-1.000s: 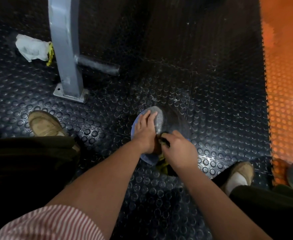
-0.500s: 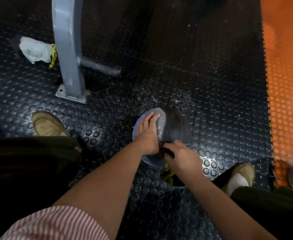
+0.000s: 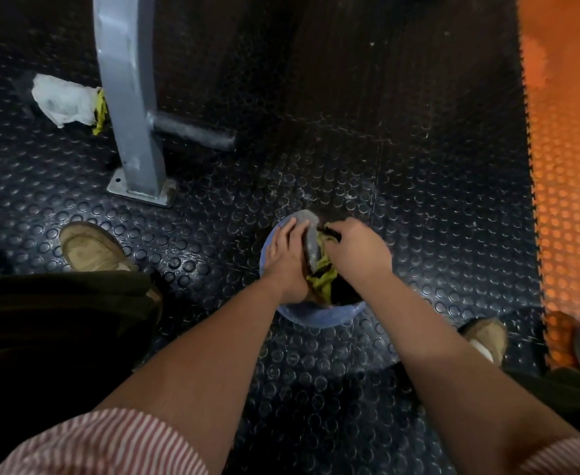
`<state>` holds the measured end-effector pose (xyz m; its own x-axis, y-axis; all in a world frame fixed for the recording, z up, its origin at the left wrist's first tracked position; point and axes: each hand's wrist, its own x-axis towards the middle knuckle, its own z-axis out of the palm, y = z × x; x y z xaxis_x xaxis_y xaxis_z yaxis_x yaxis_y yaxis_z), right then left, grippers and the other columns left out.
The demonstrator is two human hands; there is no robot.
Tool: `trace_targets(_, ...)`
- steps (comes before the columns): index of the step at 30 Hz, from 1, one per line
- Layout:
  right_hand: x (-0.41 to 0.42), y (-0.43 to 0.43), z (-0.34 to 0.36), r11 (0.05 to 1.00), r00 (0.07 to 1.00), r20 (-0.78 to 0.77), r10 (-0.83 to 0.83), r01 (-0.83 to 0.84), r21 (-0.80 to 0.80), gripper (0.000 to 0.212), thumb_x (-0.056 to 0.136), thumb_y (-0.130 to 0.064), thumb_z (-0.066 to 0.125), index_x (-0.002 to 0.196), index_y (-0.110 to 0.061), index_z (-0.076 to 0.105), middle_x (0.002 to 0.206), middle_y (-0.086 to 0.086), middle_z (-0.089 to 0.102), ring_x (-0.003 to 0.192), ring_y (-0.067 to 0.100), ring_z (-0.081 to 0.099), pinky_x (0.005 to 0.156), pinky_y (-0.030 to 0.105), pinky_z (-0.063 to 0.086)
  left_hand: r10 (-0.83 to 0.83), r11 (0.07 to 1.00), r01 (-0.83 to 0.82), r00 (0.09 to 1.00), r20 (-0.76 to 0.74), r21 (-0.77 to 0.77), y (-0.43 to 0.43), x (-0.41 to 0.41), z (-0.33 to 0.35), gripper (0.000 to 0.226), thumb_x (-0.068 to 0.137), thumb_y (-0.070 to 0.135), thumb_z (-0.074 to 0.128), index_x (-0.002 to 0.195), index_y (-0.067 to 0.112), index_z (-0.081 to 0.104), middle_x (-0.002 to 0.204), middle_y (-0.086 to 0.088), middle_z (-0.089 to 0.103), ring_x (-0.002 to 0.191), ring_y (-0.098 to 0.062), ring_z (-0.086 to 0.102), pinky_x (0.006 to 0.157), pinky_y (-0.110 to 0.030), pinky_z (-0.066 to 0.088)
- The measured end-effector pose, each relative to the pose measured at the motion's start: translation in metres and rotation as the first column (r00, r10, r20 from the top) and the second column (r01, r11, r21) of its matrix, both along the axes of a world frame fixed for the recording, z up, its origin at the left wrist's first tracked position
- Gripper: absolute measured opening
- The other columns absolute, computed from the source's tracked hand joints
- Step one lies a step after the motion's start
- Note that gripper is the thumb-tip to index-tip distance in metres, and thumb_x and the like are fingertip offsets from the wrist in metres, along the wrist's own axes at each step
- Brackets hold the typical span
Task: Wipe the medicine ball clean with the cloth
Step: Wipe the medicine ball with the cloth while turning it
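- The medicine ball (image 3: 319, 315) sat on the studded black floor (image 3: 419, 186), right under both forearms.
- The left grip (image 3: 287, 258) lay flat on the ball's left side, fingers straight, holding nothing.
- The right grip (image 3: 357, 250) was curled round the yellow-green cloth (image 3: 321, 274), pressing it against the ball's top.
- A grey post (image 3: 127, 97) stood well apart, up and to the left.

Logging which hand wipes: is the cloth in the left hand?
No, the right hand grips the yellow-green cloth against the medicine ball, while the left hand rests flat on the ball's left side.
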<state>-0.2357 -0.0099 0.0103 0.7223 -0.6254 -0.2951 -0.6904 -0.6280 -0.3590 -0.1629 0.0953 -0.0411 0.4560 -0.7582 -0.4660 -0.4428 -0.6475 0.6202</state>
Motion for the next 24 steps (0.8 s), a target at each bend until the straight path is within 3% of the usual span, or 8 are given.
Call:
trace_targets(2,-0.020,0.019,0.002,0.997,0.996,0.050,0.078,-0.078,-0.002,0.030,0.094,-0.023,0.052,0.121,-0.020,0.063,0.105,0.005,0.056,0.093,0.025,0.058,0.068,0.029,0.040,0.016,1.000,-0.016,1.000,-0.018,-0.005,0.000,0.002,0.001,0.111,0.077,0.017,0.075,0.153,0.027,-0.006,0.159,0.001,-0.014,0.148,-0.020,-0.011,0.118,-0.031,-0.003)
trace_targets(5,-0.053,0.042,-0.004,0.976,0.975,0.041,0.216,-0.216,-0.003,0.032,0.093,-0.019,0.050,0.124,-0.022,0.059,0.102,0.002,0.054,0.088,0.024,0.057,0.060,0.029,0.032,0.032,0.999,-0.032,0.999,-0.010,-0.004,-0.001,0.001,0.001,0.110,0.075,0.003,0.069,0.153,0.028,-0.006,0.159,0.002,-0.014,0.148,-0.020,-0.012,0.120,-0.032,-0.001)
trace_targets(9,-0.070,0.042,-0.015,0.973,0.974,0.001,0.227,-0.227,-0.042,0.035,0.092,-0.017,0.051,0.127,-0.025,0.057,0.106,0.001,0.055,0.087,0.028,0.058,0.058,0.034,0.042,0.036,0.999,-0.035,0.999,-0.040,0.013,-0.001,0.002,0.001,0.121,0.068,0.007,0.079,0.152,0.029,-0.005,0.158,0.004,-0.013,0.147,-0.020,-0.012,0.121,-0.036,0.003)
trace_targets(14,-0.082,0.023,-0.019,0.998,1.000,0.002,0.027,-0.027,-0.050,0.034,0.096,-0.020,0.048,0.129,-0.022,0.055,0.119,0.002,0.057,0.096,0.029,0.058,0.071,0.035,0.043,0.008,1.000,-0.007,0.999,-0.045,0.022,-0.001,0.003,0.002,0.146,0.050,0.039,0.095,0.152,0.030,-0.010,0.157,0.010,-0.018,0.147,-0.017,-0.014,0.122,-0.039,0.001)
trace_targets(17,-0.085,0.008,-0.022,0.993,0.992,-0.047,-0.119,0.119,-0.011,0.035,0.099,-0.022,0.042,0.133,-0.017,0.048,0.130,0.004,0.053,0.105,0.030,0.057,0.076,0.036,0.043,-0.004,0.999,0.006,1.000,-0.029,0.041,0.002,0.006,0.002,0.150,0.048,0.042,0.095,0.152,0.029,-0.012,0.156,0.011,-0.020,0.147,-0.017,-0.015,0.122,-0.040,0.002)
trace_targets(20,-0.078,0.016,-0.021,0.974,0.974,-0.052,-0.220,0.222,0.037,0.031,0.100,-0.026,0.039,0.128,-0.014,0.047,0.125,0.007,0.057,0.103,0.032,0.058,0.075,0.036,0.042,0.005,0.999,-0.004,1.000,-0.029,0.031,0.001,0.005,0.002,0.149,0.049,0.042,0.095,0.152,0.028,-0.011,0.157,0.010,-0.019,0.147,-0.016,-0.015,0.122,-0.040,0.002)
trace_targets(24,-0.067,0.041,-0.017,0.994,0.994,-0.043,-0.104,0.106,0.032,0.030,0.102,-0.032,0.037,0.126,-0.017,0.046,0.118,0.004,0.059,0.095,0.028,0.059,0.065,0.032,0.035,0.055,0.998,-0.053,0.997,-0.047,0.032,0.001,0.002,0.002,0.146,0.049,0.036,0.096,0.152,0.030,-0.008,0.157,0.010,-0.018,0.147,-0.018,-0.013,0.122,-0.039,0.004)
